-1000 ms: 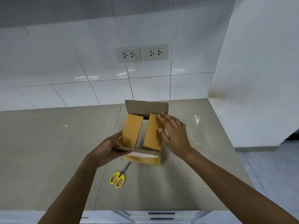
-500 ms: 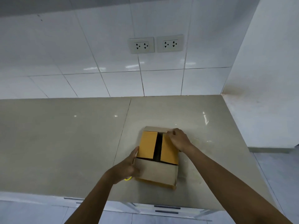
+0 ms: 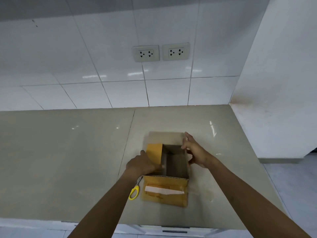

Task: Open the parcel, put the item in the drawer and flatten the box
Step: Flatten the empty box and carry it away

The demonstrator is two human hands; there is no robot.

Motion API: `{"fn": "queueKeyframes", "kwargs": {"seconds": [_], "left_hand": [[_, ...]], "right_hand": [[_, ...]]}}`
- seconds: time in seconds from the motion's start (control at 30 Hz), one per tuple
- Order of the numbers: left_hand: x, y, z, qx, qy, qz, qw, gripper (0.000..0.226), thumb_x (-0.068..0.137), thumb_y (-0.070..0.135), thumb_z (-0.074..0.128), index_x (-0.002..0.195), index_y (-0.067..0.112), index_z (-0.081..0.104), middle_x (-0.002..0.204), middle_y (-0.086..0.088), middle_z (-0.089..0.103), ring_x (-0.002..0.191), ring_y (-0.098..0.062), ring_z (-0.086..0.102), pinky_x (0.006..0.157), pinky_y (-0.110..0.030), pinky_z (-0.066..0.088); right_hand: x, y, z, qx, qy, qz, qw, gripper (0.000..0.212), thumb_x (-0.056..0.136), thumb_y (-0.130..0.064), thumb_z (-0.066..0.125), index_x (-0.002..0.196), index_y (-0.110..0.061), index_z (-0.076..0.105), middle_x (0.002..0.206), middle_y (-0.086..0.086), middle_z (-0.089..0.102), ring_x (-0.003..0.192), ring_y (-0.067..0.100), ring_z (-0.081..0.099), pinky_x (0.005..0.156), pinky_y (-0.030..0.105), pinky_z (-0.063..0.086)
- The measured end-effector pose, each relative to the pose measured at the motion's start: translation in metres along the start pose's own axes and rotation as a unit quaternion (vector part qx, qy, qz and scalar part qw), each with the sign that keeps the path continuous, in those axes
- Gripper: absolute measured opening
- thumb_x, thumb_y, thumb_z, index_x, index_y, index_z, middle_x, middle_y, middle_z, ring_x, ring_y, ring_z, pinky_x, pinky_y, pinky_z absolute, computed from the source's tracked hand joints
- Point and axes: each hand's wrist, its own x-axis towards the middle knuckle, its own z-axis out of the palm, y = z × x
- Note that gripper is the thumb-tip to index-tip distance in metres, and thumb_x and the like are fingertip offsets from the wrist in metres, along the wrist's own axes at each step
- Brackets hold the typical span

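The one camera sits on the person's head and looks forward and down from close above the near edge of the shiny beige stone counter (image 3: 68,152), facing the white tiled wall (image 3: 103,57) behind it, with both bare arms reaching in from below.

The left hand (image 3: 139,164) is hiding the scissors' (image 3: 134,191) blades; the drawer (image 3: 174,231) is running off the near edge.
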Motion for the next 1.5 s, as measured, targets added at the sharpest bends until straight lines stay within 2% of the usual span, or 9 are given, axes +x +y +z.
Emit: {"fn": "queueKeyframes", "kwargs": {"seconds": [0.1,0.23,0.33,0.47,0.77,0.9,1.07,1.23,1.5], "left_hand": [[-0.001,-0.010,-0.005,-0.119,-0.051,-0.001,0.992,0.077,0.075,0.064,0.059,0.134,0.018,0.039,0.118,-0.006,0.058,0.100,-0.027,0.064,0.084,-0.040,0.057],[-0.003,-0.039,-0.019,-0.347,-0.170,-0.050,0.921,0.056,0.083,0.054,0.043,0.118,0.012,0.056,0.116,-0.018,0.064,0.096,-0.035,0.068,0.084,-0.047,0.057],[0.002,-0.069,-0.017,-0.462,-0.167,-0.089,0.867,0.037,0.094,0.032,0.040,0.108,0.001,0.055,0.106,-0.026,0.066,0.100,-0.044,0.067,0.093,-0.061,0.050],[0.004,-0.092,-0.012,-0.523,-0.174,-0.097,0.829,0.042,0.092,0.019,0.049,0.129,0.000,0.049,0.118,-0.027,0.064,0.101,-0.044,0.067,0.084,-0.057,0.055],[0.001,-0.072,-0.092,-0.400,-0.029,0.103,0.910,0.030,0.088,0.020,0.057,0.118,0.016,0.060,0.108,-0.014,0.067,0.099,-0.029,0.064,0.086,-0.042,0.049],[-0.012,-0.068,-0.096,-0.262,0.065,0.210,0.940,0.030,0.094,0.006,0.050,0.119,0.018,0.063,0.106,-0.004,0.068,0.094,-0.014,0.063,0.080,-0.017,0.047],[-0.023,-0.076,-0.047,0.050,0.170,0.299,0.938,0.053,0.101,0.013,0.037,0.151,0.027,0.025,0.074,-0.001,0.056,0.059,-0.015,0.049,0.051,-0.015,0.035],[-0.026,-0.077,-0.027,0.083,0.203,0.307,0.926,0.070,0.096,0.008,0.043,0.150,0.028,0.003,0.102,-0.011,0.067,0.065,-0.017,0.050,0.063,-0.021,0.038],[-0.039,-0.109,-0.004,0.032,0.182,0.336,0.923,0.063,0.093,0.013,0.036,0.151,0.027,0.015,0.133,-0.009,0.059,0.090,-0.025,0.067,0.076,-0.025,0.051]], "right_hand": [[-0.006,0.005,-0.018,0.091,0.016,0.021,0.995,0.069,0.082,-0.020,0.045,0.147,-0.033,0.023,0.130,0.005,0.044,0.107,0.029,0.048,0.077,0.037,0.047],[-0.014,0.017,-0.035,0.065,0.049,0.078,0.994,0.059,0.061,-0.024,0.049,0.119,-0.015,0.050,0.111,0.016,0.051,0.097,0.032,0.048,0.074,0.035,0.045],[-0.017,0.025,-0.040,0.031,0.083,0.128,0.988,0.042,0.073,-0.019,0.049,0.112,-0.005,0.054,0.104,0.017,0.055,0.094,0.031,0.054,0.074,0.036,0.047],[-0.019,0.025,-0.043,0.074,0.089,0.149,0.982,0.032,0.086,-0.010,0.045,0.117,-0.005,0.053,0.108,0.017,0.060,0.097,0.032,0.058,0.074,0.040,0.051],[-0.019,-0.006,-0.052,0.169,0.068,0.078,0.980,0.021,0.092,-0.001,0.049,0.109,-0.008,0.058,0.089,0.008,0.069,0.082,0.024,0.068,0.079,0.043,0.055],[-0.026,0.005,-0.044,0.145,0.063,0.098,0.983,0.021,0.091,0.003,0.051,0.109,-0.004,0.058,0.080,0.012,0.072,0.068,0.024,0.072,0.058,0.037,0.060],[-0.038,0.039,-0.034,0.086,0.088,0.182,0.976,0.027,0.086,0.008,0.059,0.112,0.005,0.054,0.092,0.021,0.066,0.084,0.034,0.067,0.071,0.045,0.060],[-0.048,0.024,-0.036,0.013,0.085,0.207,0.975,0.031,0.085,0.008,0.050,0.115,0.000,0.053,0.098,0.019,0.061,0.082,0.034,0.065,0.083,0.046,0.056],[-0.043,-0.012,-0.032,0.027,0.034,0.204,0.978,0.070,0.082,-0.068,0.049,0.117,-0.009,0.059,0.112,0.021,0.065,0.105,0.038,0.063,0.094,0.048,0.050]]}}
